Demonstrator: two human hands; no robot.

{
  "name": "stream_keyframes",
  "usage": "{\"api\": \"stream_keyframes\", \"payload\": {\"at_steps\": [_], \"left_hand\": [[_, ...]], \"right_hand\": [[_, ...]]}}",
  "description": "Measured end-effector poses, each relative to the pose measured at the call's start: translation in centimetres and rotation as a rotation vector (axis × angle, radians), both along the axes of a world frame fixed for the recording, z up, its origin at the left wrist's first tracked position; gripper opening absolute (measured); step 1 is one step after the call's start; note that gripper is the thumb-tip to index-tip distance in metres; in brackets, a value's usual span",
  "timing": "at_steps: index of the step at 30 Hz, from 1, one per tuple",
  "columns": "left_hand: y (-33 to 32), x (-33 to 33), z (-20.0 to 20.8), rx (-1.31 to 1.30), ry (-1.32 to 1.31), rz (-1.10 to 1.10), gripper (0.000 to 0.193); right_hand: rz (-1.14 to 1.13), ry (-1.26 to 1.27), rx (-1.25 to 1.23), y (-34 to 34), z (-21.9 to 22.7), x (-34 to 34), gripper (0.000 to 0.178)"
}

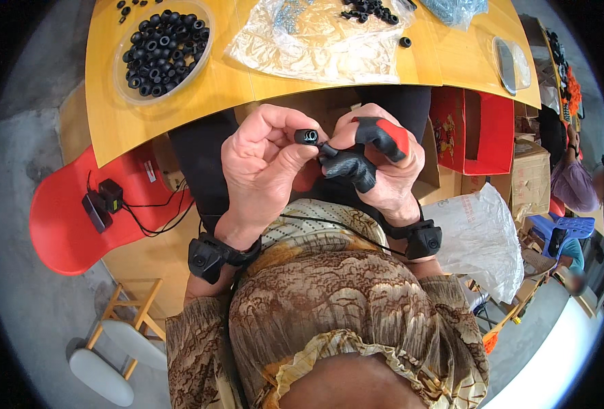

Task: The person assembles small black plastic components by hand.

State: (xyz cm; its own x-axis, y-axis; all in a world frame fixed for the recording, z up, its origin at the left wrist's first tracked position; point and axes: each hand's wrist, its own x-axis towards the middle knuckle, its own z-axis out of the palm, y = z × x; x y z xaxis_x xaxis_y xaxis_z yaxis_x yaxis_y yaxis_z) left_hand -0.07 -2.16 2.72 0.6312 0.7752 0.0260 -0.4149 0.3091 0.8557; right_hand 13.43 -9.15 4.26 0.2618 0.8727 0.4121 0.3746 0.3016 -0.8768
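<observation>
My left hand (264, 153) is closed, pinching a small black barrel-shaped plastic piece (307, 137) between thumb and index finger. A pale, coil-like detail shows in the end of that piece. Close beside it, my right hand (387, 160) is closed on a smaller black plastic piece (327, 149), its tip almost at the barrel. Whether the two pieces touch, I cannot tell. Black and red coverings (384, 140) wrap the thumb and a finger of my right hand. Both hands are above my lap, just off the table's near edge.
On the yellow table (268, 87) stands a clear round tub (120, 80) of many black barrel pieces. A clear plastic bag (315, 51) lies beside it, with small black parts (373, 10) on top. A red box (496, 133) is at right, a red chair (63, 218) at left.
</observation>
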Motion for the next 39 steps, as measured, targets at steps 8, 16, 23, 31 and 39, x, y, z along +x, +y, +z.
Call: {"api": "stream_keyframes", "payload": {"at_steps": [8,16,23,31,39], "left_hand": [[0.0,-0.4,0.3,0.178,0.119,0.001,0.016],[0.0,-0.4,0.1,0.365,0.202,0.057,0.011],[0.3,-0.2,0.7,0.507,0.271,0.108,0.011],[0.7,-0.3,1.5,0.737,0.385,0.079,0.014],[0.4,-0.1,1.3,0.697,0.459,0.037,0.016]], "right_hand": [[-0.025,0.089,-0.033,-0.2,-0.1,-0.1,0.023],[-0.027,0.050,-0.025,-0.2,0.1,0.1,0.022],[-0.015,0.061,-0.039,-0.3,0.1,0.3,0.022],[0.041,0.074,-0.124,-0.3,0.9,0.5,0.020],[0.113,0.019,-0.265,-0.4,1.0,1.2,0.019]]}}
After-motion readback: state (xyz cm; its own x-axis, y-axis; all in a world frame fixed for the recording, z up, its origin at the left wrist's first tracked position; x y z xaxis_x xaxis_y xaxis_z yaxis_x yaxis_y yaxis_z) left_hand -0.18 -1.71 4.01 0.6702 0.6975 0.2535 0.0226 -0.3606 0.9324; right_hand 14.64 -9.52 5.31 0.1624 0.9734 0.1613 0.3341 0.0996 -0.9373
